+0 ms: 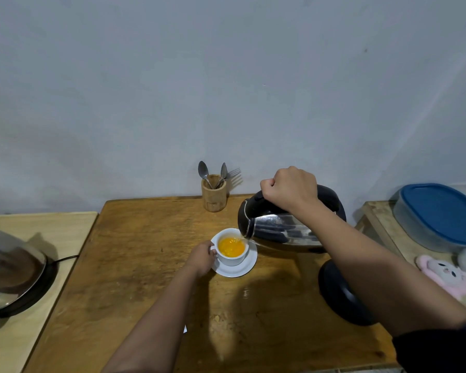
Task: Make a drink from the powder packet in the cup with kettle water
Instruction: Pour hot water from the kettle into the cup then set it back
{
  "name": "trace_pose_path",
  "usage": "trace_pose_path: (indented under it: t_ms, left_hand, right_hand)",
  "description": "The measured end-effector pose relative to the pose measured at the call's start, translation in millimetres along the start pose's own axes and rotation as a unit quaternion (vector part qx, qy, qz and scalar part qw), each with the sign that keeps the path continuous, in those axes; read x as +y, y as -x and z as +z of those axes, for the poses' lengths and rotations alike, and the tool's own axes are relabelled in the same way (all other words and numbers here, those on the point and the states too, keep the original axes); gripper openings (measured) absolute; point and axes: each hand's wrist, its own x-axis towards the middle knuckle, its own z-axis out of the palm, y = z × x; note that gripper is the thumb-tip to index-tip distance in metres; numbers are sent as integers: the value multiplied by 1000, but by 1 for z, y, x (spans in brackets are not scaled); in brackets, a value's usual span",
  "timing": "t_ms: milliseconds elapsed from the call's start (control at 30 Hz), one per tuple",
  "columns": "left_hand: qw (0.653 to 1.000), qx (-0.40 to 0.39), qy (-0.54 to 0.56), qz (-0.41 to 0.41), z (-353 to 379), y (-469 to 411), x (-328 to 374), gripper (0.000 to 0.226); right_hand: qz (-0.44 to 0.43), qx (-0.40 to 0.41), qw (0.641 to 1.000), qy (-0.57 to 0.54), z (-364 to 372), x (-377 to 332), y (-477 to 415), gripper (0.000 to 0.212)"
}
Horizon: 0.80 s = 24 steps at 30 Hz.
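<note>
Both fists closed: right hand (289,187) kettle (283,230) (tilted), left hand (201,258) cup (233,258).

1. We are reaching our left hand (201,258) forward toward twelve o'clock, fingers curled closed around a handle.
2. We are raising our right hand (289,188) toward one o'clock, fist clenched knuckles-up, forearm angling back toward four o'clock.

The single head-worn wide-angle camera looked forward and down from above the worn brown wooden table (151,265), facing a bare pale grey wall (226,76) that filled the upper half. Both forearms reached in from the bottom edge, close beneath the lens.
</note>
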Motion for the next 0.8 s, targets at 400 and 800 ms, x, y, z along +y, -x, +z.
trace_pose_path:
  t_ms: [400,800]
  left_hand:
    - [1000,7,1,-9,2,0,1,34]
    - [1000,-1,12,-9,1,0,-1,34]
  right_hand:
    - [10,1,1000,-9,1,0,2,43]
    - [18,5,1000,-7,2,0,4,42]
